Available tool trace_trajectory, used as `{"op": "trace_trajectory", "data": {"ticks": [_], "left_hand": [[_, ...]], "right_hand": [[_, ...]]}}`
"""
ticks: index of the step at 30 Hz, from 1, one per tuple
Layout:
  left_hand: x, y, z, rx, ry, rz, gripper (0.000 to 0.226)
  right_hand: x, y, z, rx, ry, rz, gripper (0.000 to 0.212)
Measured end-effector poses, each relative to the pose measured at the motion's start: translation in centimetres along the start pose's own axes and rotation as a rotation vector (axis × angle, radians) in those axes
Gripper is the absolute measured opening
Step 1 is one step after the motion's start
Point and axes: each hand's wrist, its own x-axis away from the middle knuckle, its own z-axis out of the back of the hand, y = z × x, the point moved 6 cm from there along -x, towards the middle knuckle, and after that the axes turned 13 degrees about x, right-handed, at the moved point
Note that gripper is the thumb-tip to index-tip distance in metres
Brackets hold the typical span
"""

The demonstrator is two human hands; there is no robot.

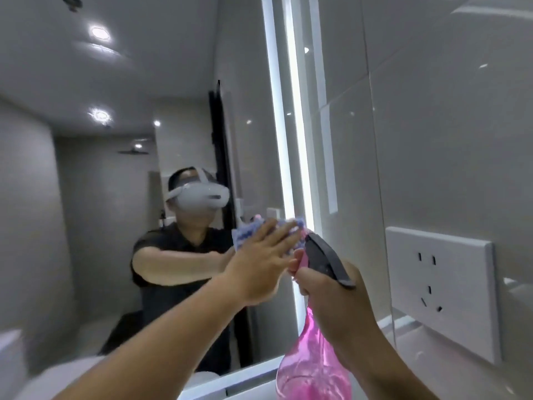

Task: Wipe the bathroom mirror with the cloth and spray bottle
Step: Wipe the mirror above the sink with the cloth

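Left hand [261,262] flat, fingers spread, pressing the blue-and-white cloth [251,232] on the bathroom mirror [121,220] near its lit right edge strip [291,145]; right hand [331,295] clenched round the neck of the pink spray bottle [313,368], dark nozzle just beside the cloth. Judgement: keep the palm pressure even and overlap strokes. Open glass lies left and above; the wall socket [441,290] to the right should stay dry.

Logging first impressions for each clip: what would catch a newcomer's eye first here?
Probably the pink spray bottle with its dark trigger head, gripped in the right hand at lower centre. Next, the left hand pressing a blue-and-white cloth flat against the mirror, beside its glowing vertical light strip. A white wall socket sits at right.
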Motion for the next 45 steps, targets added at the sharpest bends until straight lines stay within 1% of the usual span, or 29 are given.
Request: {"op": "trace_trajectory", "data": {"ticks": [2, 4, 5, 6, 8, 9, 10, 12, 14, 16, 18, 19, 21, 22, 24, 26, 27, 29, 31, 33, 34, 35, 37, 38, 39, 40, 41, 42, 45], "left_hand": [[2.8, 3.1, -1.6, 0.015, -0.165, -0.171, 0.044], [2.5, 2.0, -0.5, -0.012, -0.193, -0.224, 0.045], [1.4, 0.5, 0.6, -0.052, -0.158, -0.19, 0.05], [-0.1, -1.4, 2.0, -0.088, -0.059, -0.107, 0.056], [-3.0, -5.3, 5.3, -0.062, 0.155, 0.136, 0.056], [-3.8, -6.3, 6.3, -0.051, 0.224, 0.231, 0.054], [-4.1, -6.4, 6.7, -0.048, 0.262, 0.282, 0.052], [-3.1, -4.8, 5.1, -0.027, 0.267, 0.288, 0.05], [-0.4, -0.7, 1.0, -0.008, 0.17, 0.212, 0.051], [4.0, 4.4, -3.8, 0.021, -0.027, 0.086, 0.053], [9.1, 8.1, -7.3, 0.01, -0.233, -0.013, 0.052], [11.4, 8.9, -8.0, 0.015, -0.289, -0.06, 0.05], [14.3, 7.9, -7.0, 0.002, -0.329, -0.101, 0.051], [14.7, 6.3, -5.6, -0.018, -0.305, -0.103, 0.054], [13.5, 1.8, -0.8, -0.082, -0.154, -0.038, 0.053], [10.9, -4.2, 4.9, -0.15, 0.096, 0.153, 0.053], [10.0, -6.9, 7.3, -0.143, 0.186, 0.27, 0.051], [9.4, -9.8, 9.8, -0.097, 0.268, 0.431, 0.049], [10.4, -9.0, 8.6, -0.082, 0.29, 0.45, 0.051], [13.3, -4.6, 4.6, -0.078, 0.209, 0.355, 0.063], [15.5, -1.6, 2.1, -0.069, 0.108, 0.259, 0.074], [18.1, 1.1, -0.4, -0.066, -0.039, 0.152, 0.08], [23.7, 4.2, -3.8, -0.095, -0.363, -0.042, 0.072], [25.9, 4.3, -4.3, -0.106, -0.483, -0.111, 0.066], [27.2, 3.5, -3.7, -0.117, -0.54, -0.152, 0.063], [27.4, 2.0, -2.4, -0.147, -0.532, -0.168, 0.063], [26.8, 0.0, -0.5, -0.194, -0.47, -0.151, 0.063], [25.4, -2.4, 2.0, -0.229, -0.365, -0.094, 0.062], [21.9, -9.0, 9.0, -0.246, -0.042, 0.207, 0.053]], "right_hand": [[0.1, 0.1, 0.0, 0.02, 0.011, -0.011, 0.024], [0.3, 0.4, 0.3, 0.021, 0.002, -0.014, 0.025], [0.5, 0.4, 0.4, 0.012, -0.012, -0.021, 0.024], [0.6, 0.5, 0.6, -0.002, -0.026, -0.025, 0.02], [0.9, 0.9, 0.9, -0.015, -0.027, -0.042, 0.016], [1.1, 1.2, 1.1, -0.005, -0.021, -0.059, 0.016], [1.2, 1.4, 1.1, 0.009, -0.014, -0.072, 0.016], [1.6, 1.8, 1.0, 0.026, 0.005, -0.094, 0.012], [1.9, 2.3, 0.8, 0.025, 0.003, -0.114, 0.015], [2.4, 2.6, 0.0, 0.037, -0.027, -0.122, 0.021], [3.0, 2.6, -1.3, 0.058, -0.083, -0.101, 0.012], [3.3, 2.4, -1.9, 0.08, -0.113, -0.089, 0.008], [3.9, 1.8, -3.3, 0.11, -0.195, -0.053, 0.01], [4.0, 1.5, -3.8, 0.095, -0.225, -0.038, 0.008], [4.0, 0.8, -4.7, 0.066, -0.25, -0.017, 0.013], [3.9, 0.5, -5.4, 0.04, -0.231, -0.02, 0.015], [4.0, 0.3, -5.9, 0.033, -0.22, -0.018, 0.014], [4.4, 0.0, -6.9, 0.032, -0.204, -0.006, 0.018], [5.1, -0.1, -7.7, 0.046, -0.209, 0.008, 0.025], [5.9, -0.2, -8.5, 0.015, -0.244, 0.006, 0.028], [6.3, -0.4, -8.9, -0.002, -0.271, 0.01, 0.028], [6.6, -0.5, -9.4, -0.006, -0.297, 0.022, 0.027], [7.1, -0.8, -9.9, 0.008, -0.312, 0.057, 0.026], [7.2, -0.9, -9.9, 0.011, -0.31, 0.073, 0.026], [7.3, -1.1, -10.0, 0.011, -0.306, 0.084, 0.026], [7.2, -1.4, -10.1, 0.005, -0.306, 0.087, 0.026], [7.2, -1.6, -10.4, -0.004, -0.31, 0.08, 0.026], [7.2, -2.0, -10.8, -0.015, -0.316, 0.071, 0.026], [7.7, -3.5, -12.9, -0.038, -0.34, 0.087, 0.036]]}}
